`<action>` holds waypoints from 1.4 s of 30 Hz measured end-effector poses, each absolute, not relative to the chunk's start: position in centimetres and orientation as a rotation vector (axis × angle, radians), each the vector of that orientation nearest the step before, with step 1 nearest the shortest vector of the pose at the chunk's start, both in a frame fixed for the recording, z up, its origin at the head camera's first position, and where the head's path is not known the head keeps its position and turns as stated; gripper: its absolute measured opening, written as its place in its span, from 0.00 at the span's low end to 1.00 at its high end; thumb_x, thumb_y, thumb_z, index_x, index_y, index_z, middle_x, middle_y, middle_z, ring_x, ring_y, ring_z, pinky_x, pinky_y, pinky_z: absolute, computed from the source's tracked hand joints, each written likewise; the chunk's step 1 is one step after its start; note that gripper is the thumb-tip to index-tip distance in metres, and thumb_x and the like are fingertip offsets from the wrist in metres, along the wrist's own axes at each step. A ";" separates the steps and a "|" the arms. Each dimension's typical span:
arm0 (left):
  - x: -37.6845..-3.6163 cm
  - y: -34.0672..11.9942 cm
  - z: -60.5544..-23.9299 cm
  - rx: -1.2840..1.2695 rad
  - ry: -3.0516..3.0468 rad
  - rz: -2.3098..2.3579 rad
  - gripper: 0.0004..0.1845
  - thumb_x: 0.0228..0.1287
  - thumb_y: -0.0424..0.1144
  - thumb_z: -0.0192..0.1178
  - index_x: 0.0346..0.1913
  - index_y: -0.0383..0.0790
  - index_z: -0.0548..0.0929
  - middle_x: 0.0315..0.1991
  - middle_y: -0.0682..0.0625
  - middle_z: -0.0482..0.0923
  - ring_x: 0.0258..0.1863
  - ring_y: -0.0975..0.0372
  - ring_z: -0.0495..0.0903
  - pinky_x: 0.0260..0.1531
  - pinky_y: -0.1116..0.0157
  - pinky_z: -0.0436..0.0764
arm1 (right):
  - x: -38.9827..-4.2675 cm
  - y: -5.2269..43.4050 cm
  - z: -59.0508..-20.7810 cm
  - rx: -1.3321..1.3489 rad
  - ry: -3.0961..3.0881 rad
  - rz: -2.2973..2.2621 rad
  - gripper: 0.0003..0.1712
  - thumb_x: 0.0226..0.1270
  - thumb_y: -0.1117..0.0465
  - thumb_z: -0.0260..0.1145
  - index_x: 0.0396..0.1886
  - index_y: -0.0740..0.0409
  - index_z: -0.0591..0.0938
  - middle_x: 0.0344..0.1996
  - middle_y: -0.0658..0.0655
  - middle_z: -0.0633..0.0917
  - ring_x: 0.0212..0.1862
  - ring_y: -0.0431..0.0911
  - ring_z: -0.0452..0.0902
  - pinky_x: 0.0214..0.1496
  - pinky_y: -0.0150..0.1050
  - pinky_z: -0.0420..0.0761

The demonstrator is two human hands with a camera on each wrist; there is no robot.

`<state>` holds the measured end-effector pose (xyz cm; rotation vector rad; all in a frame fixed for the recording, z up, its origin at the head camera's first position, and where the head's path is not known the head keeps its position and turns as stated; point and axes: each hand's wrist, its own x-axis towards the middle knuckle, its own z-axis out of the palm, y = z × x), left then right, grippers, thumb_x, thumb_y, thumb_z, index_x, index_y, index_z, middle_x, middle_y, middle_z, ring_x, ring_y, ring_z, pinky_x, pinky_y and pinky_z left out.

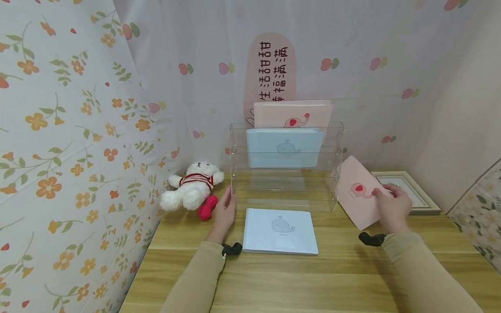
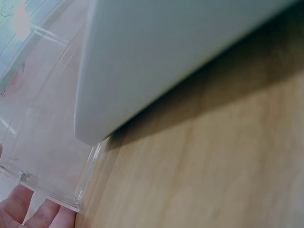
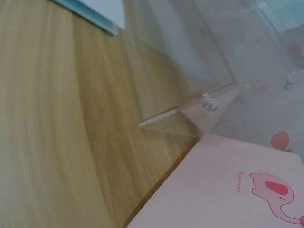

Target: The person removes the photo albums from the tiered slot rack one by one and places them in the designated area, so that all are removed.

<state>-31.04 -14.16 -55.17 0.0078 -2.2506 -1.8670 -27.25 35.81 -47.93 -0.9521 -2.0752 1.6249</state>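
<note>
Two hands work at a wooden table that fills the lower half of the head view, with flowered curtains behind and to the left. At the centre stands a clear plastic rack with stepped tiers; a pink book with an elephant sits in its back tier and a blue book with a whale in the tier in front of it. Flat on the table just in front of the rack lies a white book with a whale on its cover. To the right of the rack, the right hand grips a second pink elephant book by its lower right edge, holding it tilted just beside the rack's right end. The left hand rests with straight fingers against the rack's lower left corner. A white teddy bear in a striped jumper lies at centre left, and a framed picture lies flat at far right.
</note>
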 end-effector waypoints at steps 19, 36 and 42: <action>-31.0 -14.4 -55.3 -0.002 -2.271 -1.849 0.28 0.87 0.45 0.58 0.84 0.56 0.72 0.83 0.46 0.71 0.83 0.48 0.70 0.84 0.46 0.71 | -27.1 36.0 -48.1 -0.763 -2.498 1.299 0.33 0.82 0.55 0.66 0.81 0.58 0.73 0.78 0.74 0.71 0.71 0.66 0.72 0.47 0.35 0.87; -31.2 -14.4 -55.7 -0.031 -2.264 -1.833 0.28 0.87 0.46 0.58 0.84 0.54 0.72 0.83 0.44 0.71 0.83 0.46 0.70 0.83 0.44 0.71 | -26.9 37.9 -50.9 -0.616 -2.772 1.213 0.43 0.82 0.45 0.65 0.83 0.66 0.66 0.83 0.81 0.59 0.83 0.80 0.52 0.84 0.75 0.59; -31.1 -14.3 -55.5 -0.017 -2.261 -1.848 0.28 0.86 0.44 0.59 0.84 0.56 0.72 0.83 0.45 0.72 0.83 0.47 0.70 0.84 0.45 0.71 | -26.9 38.1 -51.6 -0.567 -2.851 1.200 0.49 0.78 0.41 0.70 0.83 0.69 0.64 0.82 0.84 0.58 0.82 0.81 0.52 0.83 0.77 0.59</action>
